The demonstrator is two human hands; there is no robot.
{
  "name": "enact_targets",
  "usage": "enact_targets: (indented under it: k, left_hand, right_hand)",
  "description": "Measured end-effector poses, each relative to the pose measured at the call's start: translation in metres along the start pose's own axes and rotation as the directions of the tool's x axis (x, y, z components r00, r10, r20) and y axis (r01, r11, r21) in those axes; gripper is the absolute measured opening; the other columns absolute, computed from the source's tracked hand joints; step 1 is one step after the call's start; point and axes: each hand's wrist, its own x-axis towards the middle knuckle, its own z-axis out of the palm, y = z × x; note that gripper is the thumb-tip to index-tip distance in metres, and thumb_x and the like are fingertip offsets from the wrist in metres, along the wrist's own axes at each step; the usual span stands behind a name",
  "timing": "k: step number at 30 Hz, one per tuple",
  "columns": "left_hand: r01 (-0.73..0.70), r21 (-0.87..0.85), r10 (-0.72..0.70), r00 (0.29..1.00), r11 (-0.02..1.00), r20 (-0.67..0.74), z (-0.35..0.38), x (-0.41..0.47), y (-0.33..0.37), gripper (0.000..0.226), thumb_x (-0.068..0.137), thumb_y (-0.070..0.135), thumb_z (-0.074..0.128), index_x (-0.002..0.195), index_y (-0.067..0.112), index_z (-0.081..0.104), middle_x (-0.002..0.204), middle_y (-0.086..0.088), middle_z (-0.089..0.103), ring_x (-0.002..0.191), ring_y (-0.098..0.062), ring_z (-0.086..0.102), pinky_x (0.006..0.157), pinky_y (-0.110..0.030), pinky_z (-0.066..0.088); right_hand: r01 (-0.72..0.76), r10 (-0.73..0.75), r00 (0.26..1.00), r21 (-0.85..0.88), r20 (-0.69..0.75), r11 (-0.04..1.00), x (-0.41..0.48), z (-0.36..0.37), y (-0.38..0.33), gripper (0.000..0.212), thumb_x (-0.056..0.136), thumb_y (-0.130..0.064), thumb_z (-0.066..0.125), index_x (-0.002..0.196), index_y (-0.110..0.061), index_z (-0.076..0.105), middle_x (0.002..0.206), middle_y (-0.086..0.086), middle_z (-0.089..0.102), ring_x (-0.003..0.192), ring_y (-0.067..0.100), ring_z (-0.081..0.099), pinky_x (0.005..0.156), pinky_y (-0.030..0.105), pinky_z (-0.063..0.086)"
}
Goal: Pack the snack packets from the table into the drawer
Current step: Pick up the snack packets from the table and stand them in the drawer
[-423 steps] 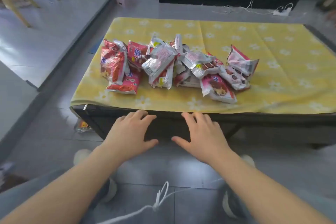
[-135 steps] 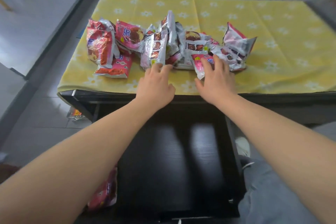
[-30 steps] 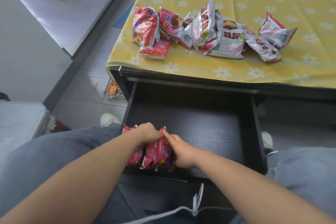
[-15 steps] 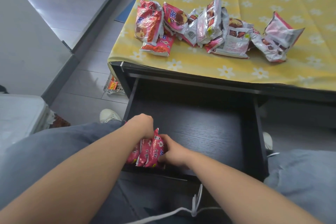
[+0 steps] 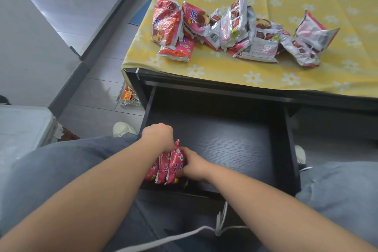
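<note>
A black drawer (image 5: 286, 149) stands pulled out under the table. In its near left corner three pink snack packets (image 5: 169, 165) stand on edge, side by side. My left hand (image 5: 158, 136) is closed over their left tops. My right hand (image 5: 193, 164) presses against the rightmost packet from the right. Several more red, pink and silver snack packets (image 5: 235, 28) lie in a heap on the yellow flowered tablecloth (image 5: 266, 69) beyond the drawer.
The drawer floor to the right of the packets is bare dark wood. My knees in grey trousers flank the drawer. A glass dish with wrappers (image 5: 127, 95) sits on the floor by the table's left leg. A white cord (image 5: 219, 223) hangs in front of me.
Over the last second both hands have stayed on the pink packets in the drawer corner, pushing them closer together and upright. The view has shifted slightly.
</note>
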Motion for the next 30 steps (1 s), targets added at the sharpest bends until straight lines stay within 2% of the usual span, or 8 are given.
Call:
enact_targets:
  k: [4, 6, 9, 12, 15, 20, 23, 30]
  left_hand:
    - [-0.021, -0.010, 0.021, 0.999, 1.000, -0.047, -0.009, -0.005, 0.005, 0.044, 0.093, 0.050, 0.060, 0.128, 0.023, 0.063, 0.107, 0.000, 0.068, 0.084, -0.019, 0.063, 0.064, -0.032, 0.044]
    - [-0.059, -0.034, 0.054, 0.990, 0.998, -0.127, -0.015, -0.008, 0.009, 0.051, 0.095, 0.049, 0.058, 0.139, 0.024, 0.056, 0.125, -0.004, 0.064, 0.102, -0.025, 0.066, 0.071, -0.036, 0.047]
    - [-0.128, -0.087, 0.102, 0.961, 0.988, -0.257, -0.027, -0.013, 0.018, 0.060, 0.096, 0.046, 0.057, 0.151, 0.026, 0.043, 0.140, -0.009, 0.052, 0.120, -0.032, 0.059, 0.078, -0.041, 0.050]
    - [-0.167, -0.134, 0.114, 0.936, 0.977, -0.333, -0.039, -0.017, 0.028, 0.069, 0.096, 0.044, 0.058, 0.158, 0.026, 0.033, 0.149, -0.011, 0.045, 0.130, -0.034, 0.051, 0.083, -0.044, 0.053]
    - [-0.216, -0.172, 0.134, 0.908, 0.961, -0.396, -0.054, -0.017, 0.043, 0.072, 0.095, 0.042, 0.060, 0.159, 0.026, 0.031, 0.156, -0.012, 0.039, 0.136, -0.036, 0.046, 0.092, -0.049, 0.053]
    - [-0.321, -0.234, 0.177, 0.858, 0.918, -0.482, -0.080, -0.011, 0.072, 0.070, 0.094, 0.040, 0.061, 0.157, 0.026, 0.035, 0.157, -0.011, 0.040, 0.137, -0.035, 0.046, 0.094, -0.049, 0.052]
    - [-0.381, -0.257, 0.200, 0.824, 0.888, -0.530, -0.099, -0.002, 0.092, 0.067, 0.094, 0.038, 0.060, 0.155, 0.026, 0.038, 0.154, -0.009, 0.043, 0.135, -0.033, 0.048, 0.095, -0.050, 0.053]
    - [-0.473, -0.278, 0.222, 0.755, 0.836, -0.617, -0.140, 0.030, 0.147, 0.063, 0.094, 0.032, 0.060, 0.153, 0.023, 0.043, 0.151, -0.010, 0.046, 0.132, -0.033, 0.051, 0.103, -0.047, 0.051]
  right_hand:
    - [-0.064, 0.053, 0.994, -0.122, -0.096, 0.990, -0.005, -0.011, -0.006, 0.100, 0.087, -0.023, 0.076, 0.167, -0.021, 0.017, 0.168, 0.012, 0.027, 0.148, 0.032, 0.043, 0.114, 0.033, 0.041]
    - [-0.094, 0.048, 0.981, -0.242, -0.190, 0.966, -0.011, -0.023, -0.008, 0.099, 0.091, -0.032, 0.072, 0.168, -0.025, 0.010, 0.174, 0.013, 0.009, 0.156, 0.039, 0.026, 0.122, 0.040, 0.034]
    - [-0.110, -0.034, 0.944, -0.411, -0.328, 0.905, -0.025, -0.053, -0.014, 0.093, 0.096, -0.032, 0.066, 0.167, -0.023, 0.006, 0.174, 0.016, -0.001, 0.159, 0.046, 0.006, 0.127, 0.047, 0.020]
    - [-0.130, -0.107, 0.892, -0.477, -0.438, 0.869, -0.040, -0.088, -0.025, 0.088, 0.098, -0.029, 0.061, 0.167, -0.024, 0.007, 0.175, 0.014, -0.004, 0.161, 0.044, -0.001, 0.123, 0.052, 0.027]
    - [-0.153, -0.157, 0.837, -0.501, -0.523, 0.852, -0.054, -0.126, -0.034, 0.086, 0.098, -0.028, 0.060, 0.166, -0.025, 0.008, 0.175, 0.013, -0.004, 0.161, 0.041, -0.002, 0.118, 0.057, 0.035]
    - [-0.185, -0.243, 0.745, -0.543, -0.621, 0.819, -0.075, -0.186, -0.043, 0.080, 0.098, -0.033, 0.060, 0.164, -0.021, 0.016, 0.172, 0.013, 0.006, 0.158, 0.038, 0.009, 0.111, 0.055, 0.042]
    - [-0.210, -0.283, 0.686, -0.555, -0.670, 0.805, -0.083, -0.222, -0.041, 0.074, 0.097, -0.032, 0.060, 0.160, -0.018, 0.024, 0.168, 0.016, 0.017, 0.155, 0.038, 0.016, 0.111, 0.055, 0.043]
    - [-0.280, -0.277, 0.579, -0.506, -0.767, 0.815, -0.081, -0.303, -0.023, 0.076, 0.097, -0.033, 0.058, 0.162, -0.020, 0.021, 0.171, 0.015, 0.014, 0.157, 0.039, 0.015, 0.113, 0.056, 0.042]
